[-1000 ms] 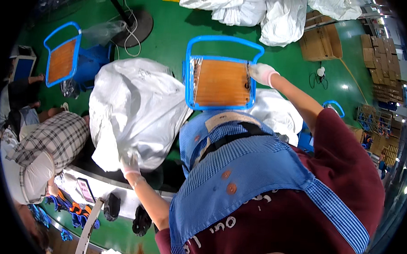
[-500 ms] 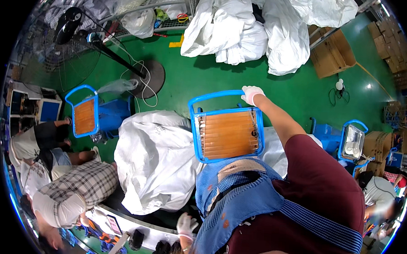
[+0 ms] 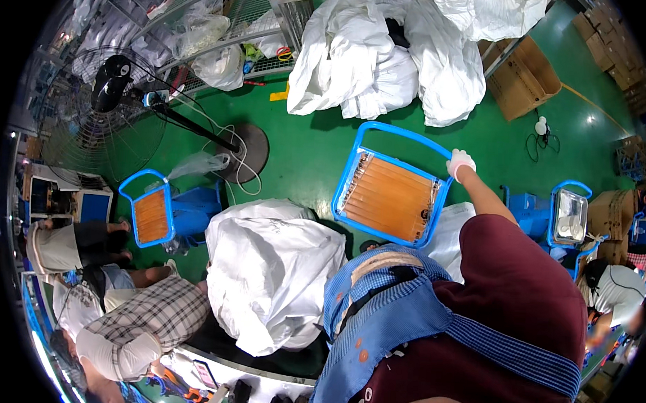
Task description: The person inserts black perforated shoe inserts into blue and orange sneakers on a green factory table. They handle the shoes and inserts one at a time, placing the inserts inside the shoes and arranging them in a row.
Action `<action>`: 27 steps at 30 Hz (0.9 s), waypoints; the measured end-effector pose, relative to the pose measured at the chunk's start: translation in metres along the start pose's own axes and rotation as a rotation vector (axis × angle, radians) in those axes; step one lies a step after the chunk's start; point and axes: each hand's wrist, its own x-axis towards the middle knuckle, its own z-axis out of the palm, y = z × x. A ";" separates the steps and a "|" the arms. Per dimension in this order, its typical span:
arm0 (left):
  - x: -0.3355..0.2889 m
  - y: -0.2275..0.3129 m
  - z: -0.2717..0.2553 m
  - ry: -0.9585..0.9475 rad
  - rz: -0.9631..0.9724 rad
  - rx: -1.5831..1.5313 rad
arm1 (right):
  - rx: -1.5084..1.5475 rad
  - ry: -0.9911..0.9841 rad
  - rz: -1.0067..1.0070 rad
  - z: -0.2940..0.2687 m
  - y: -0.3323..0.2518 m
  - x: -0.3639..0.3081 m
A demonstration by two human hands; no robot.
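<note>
A chair (image 3: 389, 199) with a blue tubular frame and a brown slatted seat stands ahead of my body, turned at a slant. Its curved top rail rises at the far side. My right hand (image 3: 460, 164), in a white glove, is closed on the right end of that rail, arm stretched forward. To the chair's left bulges a big white sack (image 3: 269, 271); part of another white sack (image 3: 448, 225) shows behind the chair at the right. My left hand is out of the picture.
A black pedestal fan (image 3: 249, 153) stands far left near wire shelving. Other blue chairs (image 3: 149, 212) are at left and right. White sacks (image 3: 387, 60) and an open carton (image 3: 524, 77) lie at the back. Co-workers sit along a bench (image 3: 258, 375) at left; a cable (image 3: 544, 139) lies on the floor.
The chair has swung to the right and tilted at an angle, my right hand moving right with it. My left hand, earlier by the bench edge, has left the view.
</note>
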 end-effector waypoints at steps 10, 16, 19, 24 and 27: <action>-0.008 0.051 -0.038 0.269 0.317 0.506 | 0.158 -0.139 -0.576 0.071 -0.038 -0.080; 0.078 0.193 -0.079 0.769 0.245 0.918 | -0.088 -0.641 -0.681 0.073 -0.053 -0.212; 0.139 0.225 -0.110 0.744 0.029 1.212 | -0.013 -0.692 -0.474 0.077 -0.016 -0.252; 0.288 0.115 -0.170 0.531 -0.030 0.939 | -0.023 -0.659 -0.234 0.057 0.006 -0.281; 0.284 0.105 -0.178 0.308 -0.011 0.857 | 0.055 -0.672 -0.223 0.062 -0.005 -0.301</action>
